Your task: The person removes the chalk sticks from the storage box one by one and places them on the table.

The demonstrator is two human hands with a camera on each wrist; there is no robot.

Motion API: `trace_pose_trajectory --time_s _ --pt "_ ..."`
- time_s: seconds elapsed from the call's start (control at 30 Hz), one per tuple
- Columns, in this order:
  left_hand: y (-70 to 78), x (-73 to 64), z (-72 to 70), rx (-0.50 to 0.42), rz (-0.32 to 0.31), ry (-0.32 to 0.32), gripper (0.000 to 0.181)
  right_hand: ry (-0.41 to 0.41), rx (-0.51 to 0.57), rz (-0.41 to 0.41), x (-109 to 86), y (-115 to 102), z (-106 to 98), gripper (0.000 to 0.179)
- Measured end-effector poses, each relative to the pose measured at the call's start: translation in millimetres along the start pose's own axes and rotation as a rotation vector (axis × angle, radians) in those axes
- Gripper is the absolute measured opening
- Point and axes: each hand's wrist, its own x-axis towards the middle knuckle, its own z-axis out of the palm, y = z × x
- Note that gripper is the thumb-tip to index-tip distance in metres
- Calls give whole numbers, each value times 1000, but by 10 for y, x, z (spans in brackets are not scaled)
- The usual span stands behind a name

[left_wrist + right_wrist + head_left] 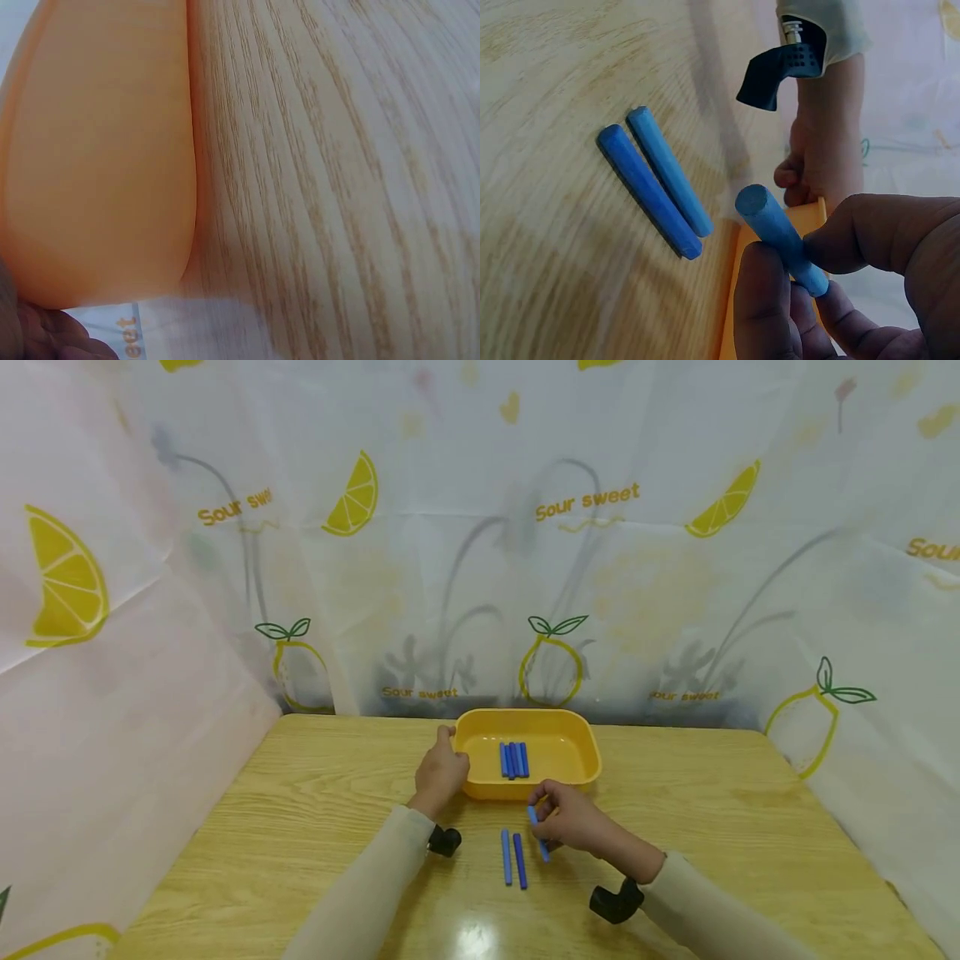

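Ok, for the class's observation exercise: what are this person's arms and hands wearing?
The left sleeve and right sleeve are long, plain and pale cream. The left hand and right hand wear no gloves. At the wrists, the right device is black and angular; the left device, also dark, shows small dots and a silvery part.

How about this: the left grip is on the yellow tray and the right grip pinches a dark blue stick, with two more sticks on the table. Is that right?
Not quite: the stick in the right grip is light blue, as the head view shows; the rest holds.
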Motion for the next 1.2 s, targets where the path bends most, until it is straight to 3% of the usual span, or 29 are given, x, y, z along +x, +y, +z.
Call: trace_pose_trajectory --time_s 0.37,0.83,1.03,1.2 --pt "-4 -13 33 -10 19 -9 51 29 -40 38 -4 155 127 31" --pt "-35 -12 -15 -14 50 19 51 25 -137 22 80 225 247 37" --pt "-19 8 -28 -11 37 29 51 14 -176 -13 118 231 292 33" --pt "-21 5 -5 -4 24 -1 52 20 -177 -8 97 244 302 32"
